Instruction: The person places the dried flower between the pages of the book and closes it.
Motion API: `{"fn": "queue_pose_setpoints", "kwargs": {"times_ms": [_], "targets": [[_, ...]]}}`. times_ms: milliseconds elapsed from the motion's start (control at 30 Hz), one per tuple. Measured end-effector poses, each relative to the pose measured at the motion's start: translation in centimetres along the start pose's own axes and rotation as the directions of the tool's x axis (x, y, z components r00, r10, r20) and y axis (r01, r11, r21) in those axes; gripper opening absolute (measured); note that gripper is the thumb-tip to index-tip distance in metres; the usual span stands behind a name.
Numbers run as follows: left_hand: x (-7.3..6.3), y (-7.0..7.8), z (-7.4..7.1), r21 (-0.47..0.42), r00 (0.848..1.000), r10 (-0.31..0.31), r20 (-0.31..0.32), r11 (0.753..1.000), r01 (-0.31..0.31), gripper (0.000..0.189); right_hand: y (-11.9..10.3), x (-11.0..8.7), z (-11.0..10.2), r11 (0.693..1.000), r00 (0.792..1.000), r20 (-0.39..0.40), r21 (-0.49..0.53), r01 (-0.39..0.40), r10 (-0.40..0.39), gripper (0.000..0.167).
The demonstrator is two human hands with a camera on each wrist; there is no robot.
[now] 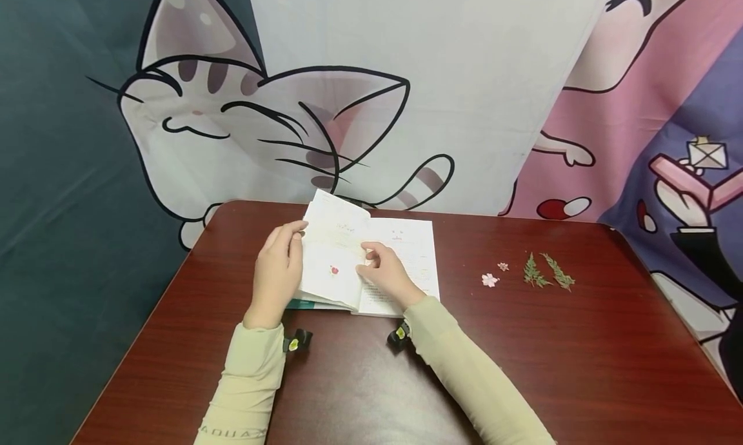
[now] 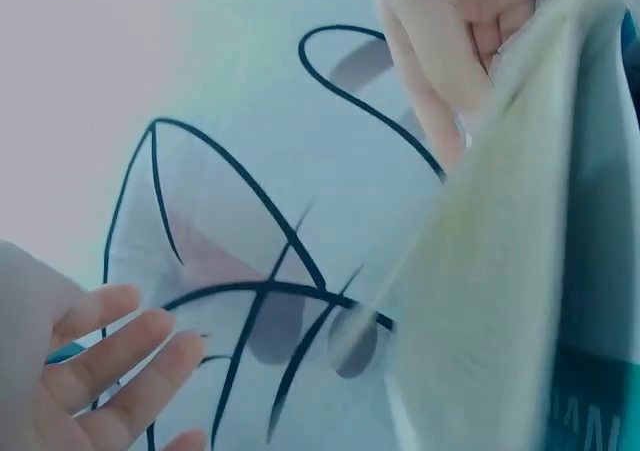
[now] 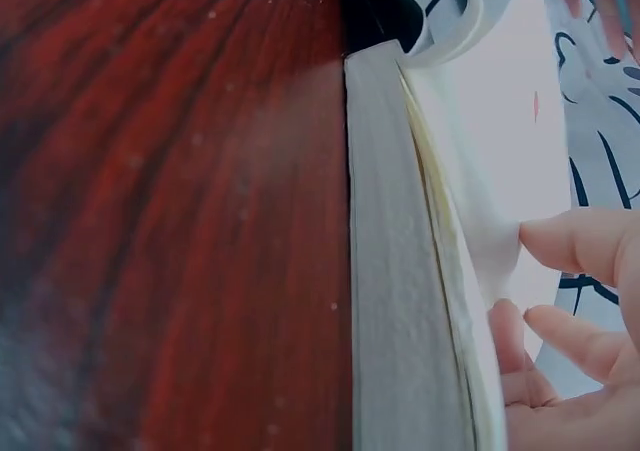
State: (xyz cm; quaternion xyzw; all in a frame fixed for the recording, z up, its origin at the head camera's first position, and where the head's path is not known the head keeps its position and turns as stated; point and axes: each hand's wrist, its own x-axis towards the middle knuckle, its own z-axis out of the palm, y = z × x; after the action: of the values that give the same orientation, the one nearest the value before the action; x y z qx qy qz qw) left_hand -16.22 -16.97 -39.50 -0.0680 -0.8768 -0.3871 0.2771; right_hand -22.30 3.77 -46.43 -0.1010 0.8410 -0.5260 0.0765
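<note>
An open book (image 1: 327, 248) lies on the table, its left leaves raised and arching toward the left. The upper left page bears a small red picture, and a teal cover edge (image 1: 303, 304) shows beneath. My left hand (image 1: 278, 264) is by the book's outer left edge; in the left wrist view its fingers (image 2: 150, 361) are spread and loosely bent, apart from the raised leaves. Near the middle fold, my right hand (image 1: 389, 271) holds a page between thumb and bent fingers. The right wrist view has the thumb (image 3: 560, 241) on the white paper beside the thick page block (image 3: 390, 271).
To the right on the brown table (image 1: 580, 355) lie two pale pink flowers, one larger (image 1: 490, 280) and one smaller (image 1: 503, 266). Beside them are two green fern-like sprigs, a left one (image 1: 534, 272) and a right one (image 1: 559, 273). A cartoon cat backdrop (image 1: 493, 109) hangs behind.
</note>
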Motion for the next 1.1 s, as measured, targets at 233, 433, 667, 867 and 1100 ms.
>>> {"fn": "queue_pose_setpoints", "kwargs": {"times_ms": [233, 433, 667, 867, 1100], "targets": [[-0.3, -0.3, 1.6, 0.029, 0.966, 0.027, 0.256, 0.999, -0.035, 0.037, -0.3, 0.5, 0.4, 0.996, 1.000, 0.008, -0.083, 0.015, -0.014, 0.052], [-1.1, -2.0, 3.4, 0.058, 0.888, 0.003, 0.460, 0.998, -0.033, 0.048, -0.3, 0.8, 0.6, 0.996, 0.999, 0.018, -0.077, 0.039, -0.038, 0.052], [-1.8, -3.0, 4.0, 0.110, 0.782, -0.049, 0.621, 0.994, -0.024, 0.068, -0.1, 0.6, 0.6, 0.999, 0.999, 0.028, -0.042, 0.030, -0.028, 0.052], [-2.0, -3.1, 4.0, 0.173, 0.721, -0.091, 0.687, 0.984, -0.040, 0.079, 0.1, 0.3, 0.3, 1.000, 0.999, 0.041, 0.021, 0.003, -0.003, 0.049], [-2.4, -3.4, 4.2, 0.208, 0.680, -0.140, 0.719, 0.978, -0.018, 0.080, 0.8, 0.0, -0.7, 0.984, 0.998, 0.059, 0.178, -0.011, 0.001, 0.045]]}}
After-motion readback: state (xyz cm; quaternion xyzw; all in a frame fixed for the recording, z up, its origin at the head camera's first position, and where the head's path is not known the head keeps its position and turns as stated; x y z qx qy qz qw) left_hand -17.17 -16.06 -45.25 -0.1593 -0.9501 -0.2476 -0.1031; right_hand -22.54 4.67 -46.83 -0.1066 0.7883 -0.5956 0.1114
